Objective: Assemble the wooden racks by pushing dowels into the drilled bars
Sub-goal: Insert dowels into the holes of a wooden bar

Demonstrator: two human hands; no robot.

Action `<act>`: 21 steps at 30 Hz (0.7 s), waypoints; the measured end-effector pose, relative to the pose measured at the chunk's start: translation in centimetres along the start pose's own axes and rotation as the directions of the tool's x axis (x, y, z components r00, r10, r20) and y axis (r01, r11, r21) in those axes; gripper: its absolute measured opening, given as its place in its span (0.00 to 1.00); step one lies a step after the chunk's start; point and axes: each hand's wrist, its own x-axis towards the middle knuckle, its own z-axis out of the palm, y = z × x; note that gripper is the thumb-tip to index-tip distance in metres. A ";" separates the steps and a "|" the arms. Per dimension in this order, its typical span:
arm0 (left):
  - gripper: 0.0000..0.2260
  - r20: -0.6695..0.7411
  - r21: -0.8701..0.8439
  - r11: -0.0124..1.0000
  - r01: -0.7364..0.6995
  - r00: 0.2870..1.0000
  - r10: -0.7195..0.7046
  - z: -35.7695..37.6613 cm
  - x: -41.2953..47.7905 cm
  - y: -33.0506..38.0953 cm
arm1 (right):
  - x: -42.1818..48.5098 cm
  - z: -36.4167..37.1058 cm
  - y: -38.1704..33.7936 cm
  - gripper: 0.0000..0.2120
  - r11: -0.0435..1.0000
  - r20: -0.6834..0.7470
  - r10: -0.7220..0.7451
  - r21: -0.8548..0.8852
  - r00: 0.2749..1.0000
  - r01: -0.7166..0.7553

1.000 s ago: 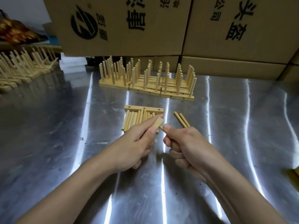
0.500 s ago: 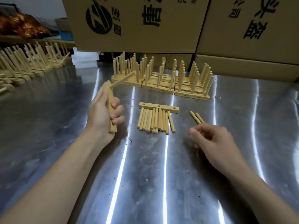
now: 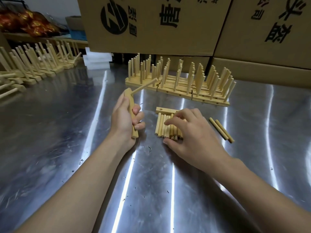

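Observation:
My left hand [image 3: 125, 120] grips a drilled wooden bar [image 3: 131, 105], held upright above the steel table. One dowel [image 3: 144, 86] sticks out of the bar's top end, pointing up and to the right. My right hand [image 3: 190, 133] lies over a row of loose dowels [image 3: 161, 126] on the table, fingers bent down onto them; whether it pinches one is hidden. A second drilled bar [image 3: 162, 110] lies flat just beyond that row. Two more loose dowels [image 3: 221, 130] lie to the right.
Several finished racks [image 3: 178, 83] stand in a group at the back centre. More racks [image 3: 32, 68] line the far left. Large cardboard boxes [image 3: 154, 24] wall off the back. White foam blocks [image 3: 97, 60] sit behind. The steel table [image 3: 151, 190] stretches toward me.
My left hand has kept the bar with its one dowel raised at the left. My right hand moved left from beside the two loose dowels onto the row of dowels.

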 end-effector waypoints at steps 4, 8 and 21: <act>0.17 0.000 0.020 1.000 -0.002 1.000 0.002 -0.2 0.2 -0.1 | 0.1 0.6 0.6 0.16 0.999 -0.009 -0.033 -0.030 0.999 0.033; 0.17 0.002 0.041 0.999 -0.009 1.000 0.009 -0.1 0.2 -0.3 | -0.4 0.7 0.7 0.09 0.994 -0.111 -0.089 -0.067 0.990 0.082; 0.14 0.317 -0.127 0.971 0.202 0.936 -0.153 2.9 -2.5 -1.5 | -4.4 -2.1 1.2 0.08 0.328 -0.099 0.490 0.942 0.866 -0.078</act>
